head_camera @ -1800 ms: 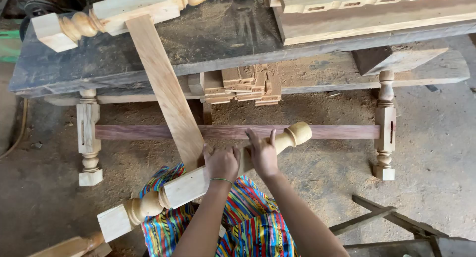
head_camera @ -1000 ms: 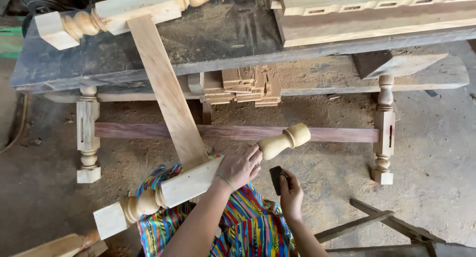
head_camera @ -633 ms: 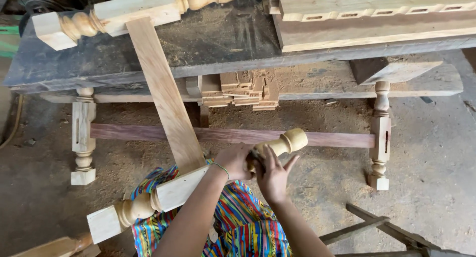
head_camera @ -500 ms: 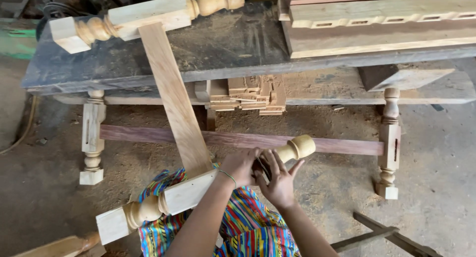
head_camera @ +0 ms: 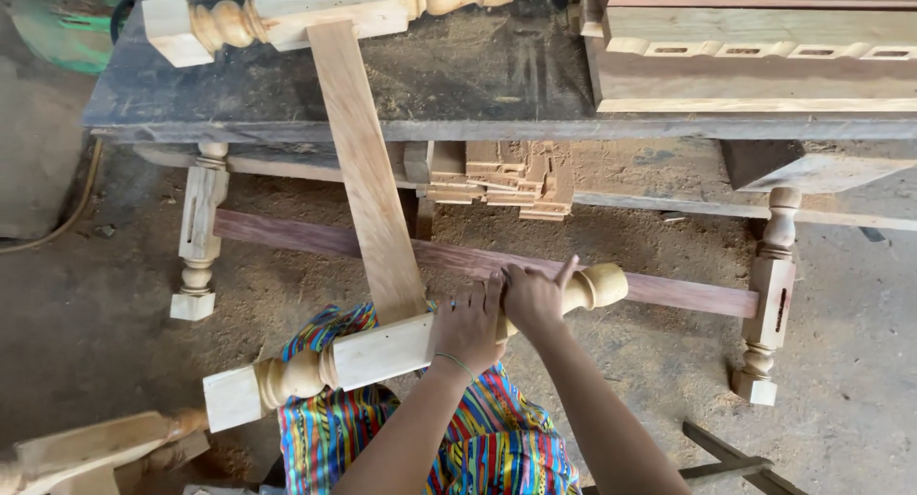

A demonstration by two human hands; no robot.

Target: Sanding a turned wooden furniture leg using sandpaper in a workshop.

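Both hands on the turned leg

Both hands are pressing on a turned leg (head_camera: 382, 354) lying across the person's lap. Left hand (head_camera: 468, 325) is lying flat, fingers together, on the leg's square section; right hand (head_camera: 537, 296) is closing over its rounded neck, just beside the knob end. Whether anything is sitting under the palms cannot be told. A flat board (head_camera: 368, 170) is running from the leg up to a second leg (head_camera: 325, 10) at the workbench's (head_camera: 497, 75) far edge. A dark rail (head_camera: 669, 290) is crossing beneath.
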